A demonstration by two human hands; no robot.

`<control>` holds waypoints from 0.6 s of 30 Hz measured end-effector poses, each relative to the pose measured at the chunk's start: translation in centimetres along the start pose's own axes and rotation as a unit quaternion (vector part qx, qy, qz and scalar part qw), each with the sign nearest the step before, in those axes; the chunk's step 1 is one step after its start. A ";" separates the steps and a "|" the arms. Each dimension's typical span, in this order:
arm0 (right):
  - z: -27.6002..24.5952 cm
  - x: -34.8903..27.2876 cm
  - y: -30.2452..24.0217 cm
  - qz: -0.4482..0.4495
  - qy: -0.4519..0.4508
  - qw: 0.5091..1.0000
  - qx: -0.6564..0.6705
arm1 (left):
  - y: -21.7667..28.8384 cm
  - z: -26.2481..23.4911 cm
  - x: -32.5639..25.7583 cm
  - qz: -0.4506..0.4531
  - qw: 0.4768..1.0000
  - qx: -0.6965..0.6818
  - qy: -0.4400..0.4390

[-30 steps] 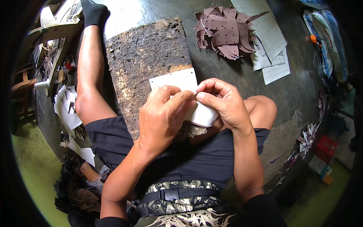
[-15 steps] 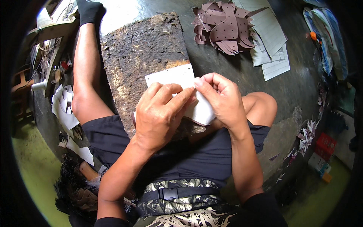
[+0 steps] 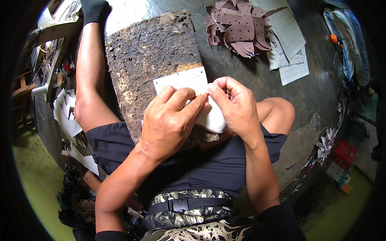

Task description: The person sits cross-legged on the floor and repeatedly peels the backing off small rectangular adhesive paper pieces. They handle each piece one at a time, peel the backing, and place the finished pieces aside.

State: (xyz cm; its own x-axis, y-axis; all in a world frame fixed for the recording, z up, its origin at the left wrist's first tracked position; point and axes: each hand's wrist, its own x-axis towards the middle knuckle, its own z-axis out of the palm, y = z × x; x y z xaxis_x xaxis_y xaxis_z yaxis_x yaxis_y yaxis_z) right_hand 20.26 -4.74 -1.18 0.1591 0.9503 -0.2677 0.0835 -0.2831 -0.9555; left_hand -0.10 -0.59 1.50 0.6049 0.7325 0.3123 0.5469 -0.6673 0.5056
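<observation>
A white flat piece [image 3: 185, 80] with a row of small holes along its far edge lies on a rough brown board [image 3: 152, 48] that rests across my lap. My left hand [image 3: 171, 120] presses down on the piece's near part, fingers bent over it. My right hand [image 3: 235, 102] pinches the piece's right side, fingertips meeting those of the left hand. A rounded white end [image 3: 215, 122] of the piece shows below my right hand.
A heap of brown perforated cut-outs [image 3: 237, 28] lies at the far side on the dark floor, beside lined white paper sheets [image 3: 291, 48]. My bare left leg [image 3: 86, 84] stretches past the board. White paper scraps [image 3: 66, 120] lie at left; a red box [image 3: 345, 152] at right.
The view has shifted slightly. Both hands stay together on the white piece, fingers working at the same spot; the piece has barely moved.
</observation>
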 end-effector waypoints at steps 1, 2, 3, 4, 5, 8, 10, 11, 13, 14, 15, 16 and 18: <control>0.0 0.0 0.2 -0.004 -0.001 1.000 -0.006 | 0.0 0.0 0.1 0.001 1.000 -0.001 -0.004; 0.0 0.1 0.5 0.005 -0.009 1.000 0.019 | 0.0 -0.1 0.1 0.000 1.000 -0.002 -0.008; 0.0 0.2 0.7 0.013 -0.016 0.999 0.043 | 0.0 -0.1 0.1 -0.001 1.000 -0.003 -0.011; 0.0 0.3 1.0 0.037 -0.016 0.997 0.062 | 0.0 -0.2 0.2 -0.003 1.000 -0.005 -0.015; 0.0 0.3 1.2 0.009 -0.021 0.998 0.066 | 0.1 -0.2 0.2 -0.003 1.000 -0.001 -0.018; 0.4 0.1 1.4 -0.026 -0.007 0.999 0.018 | 0.3 -0.3 0.4 -0.004 1.000 0.009 -0.027; 0.4 -0.2 1.2 -0.048 0.011 0.996 -0.071 | 0.4 -0.3 0.5 -0.003 0.999 0.014 -0.030; 0.5 -0.2 1.0 -0.055 0.019 0.996 -0.074 | 0.4 -0.3 0.6 -0.003 0.999 0.014 -0.030; 0.6 -0.3 0.6 -0.070 0.033 0.994 -0.080 | 0.5 -0.3 0.6 -0.004 0.999 0.015 -0.030; 0.7 -0.3 0.5 -0.064 0.029 0.994 -0.088 | 0.4 -0.3 0.6 -0.003 0.999 0.016 -0.028; 0.7 -0.3 0.4 -0.057 0.025 0.994 -0.095 | 0.4 -0.2 0.5 -0.003 1.000 0.017 -0.025; 0.8 -0.3 0.4 -0.058 0.018 0.993 -0.099 | 0.3 -0.1 0.5 -0.004 1.000 0.018 -0.025; 0.9 -0.2 0.6 -0.062 0.016 0.993 -0.095 | 0.1 0.0 0.3 -0.003 1.000 -0.012 -0.011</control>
State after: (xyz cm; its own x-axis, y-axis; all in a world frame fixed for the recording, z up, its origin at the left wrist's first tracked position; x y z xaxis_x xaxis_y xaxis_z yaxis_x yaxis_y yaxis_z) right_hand 19.40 -4.98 -1.78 0.1663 0.9757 -0.1424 0.2881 -0.1862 -0.9393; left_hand 0.11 -0.48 1.64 0.6142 0.7335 0.2910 0.5367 -0.6587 0.5274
